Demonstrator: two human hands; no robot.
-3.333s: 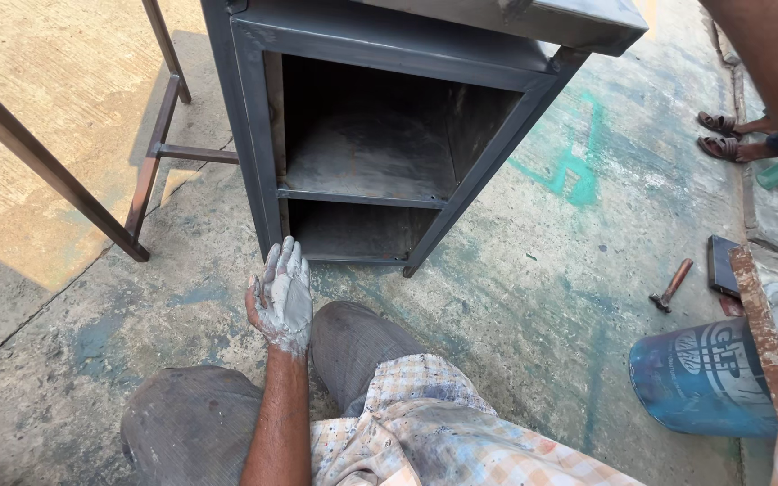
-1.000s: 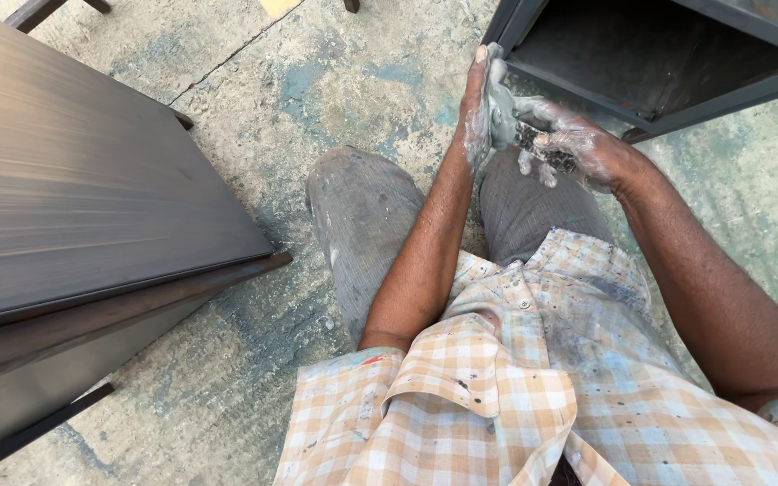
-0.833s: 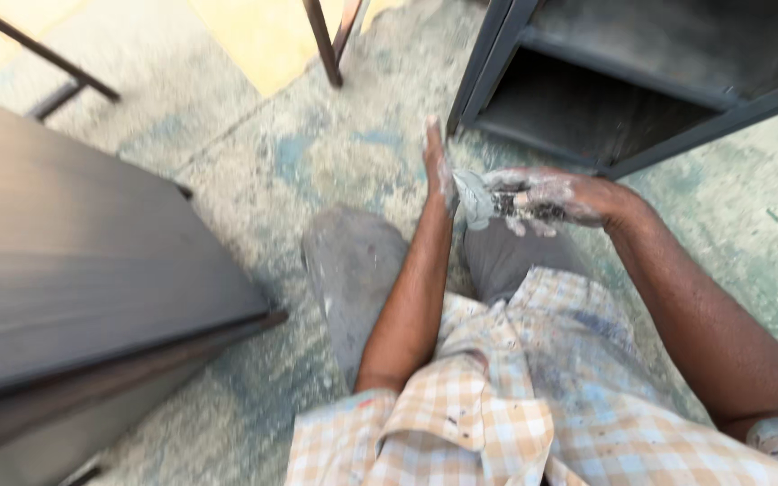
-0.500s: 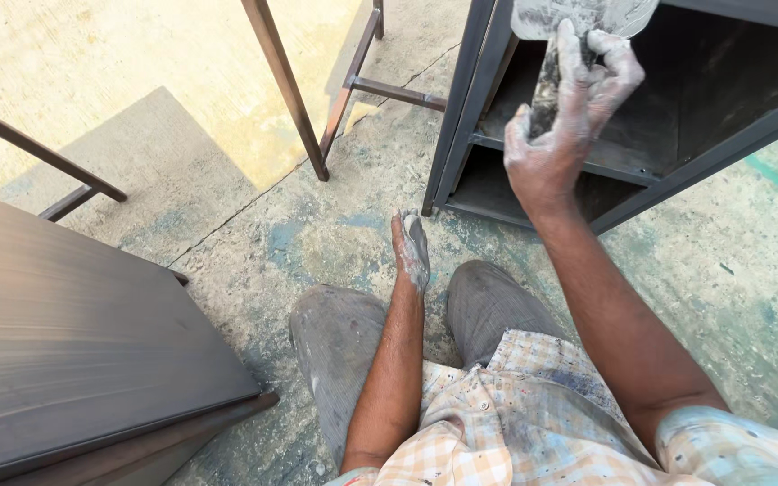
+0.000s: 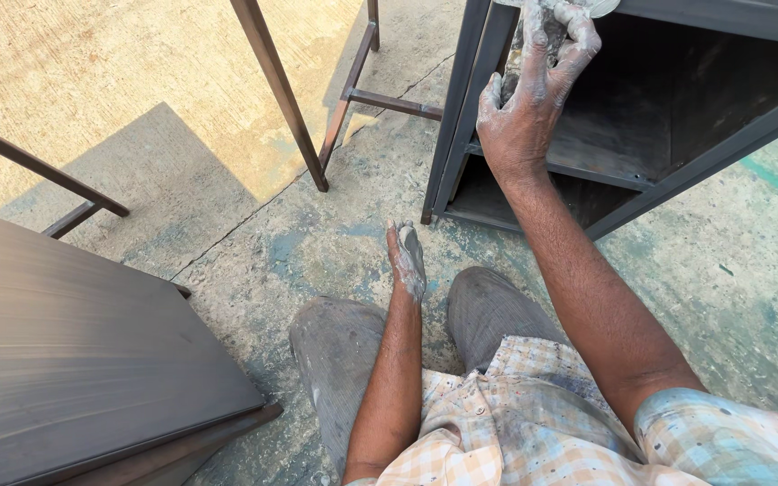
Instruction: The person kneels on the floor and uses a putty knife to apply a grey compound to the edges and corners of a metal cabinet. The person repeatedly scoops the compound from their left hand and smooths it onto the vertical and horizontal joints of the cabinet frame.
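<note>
Where right hand (image 5: 533, 99) grips, scraper (image 5: 558, 7) perhaps crosswise.

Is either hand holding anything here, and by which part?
The right hand grips a flat grey metal scraper blade near its lower edge at the dark metal cabinet; the left hand holds nothing.

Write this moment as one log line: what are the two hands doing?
right hand: raised, gripping flat grey tool at cabinet front edge | left hand: empty, open above knees, grey-smeared | floor: concrete
</note>
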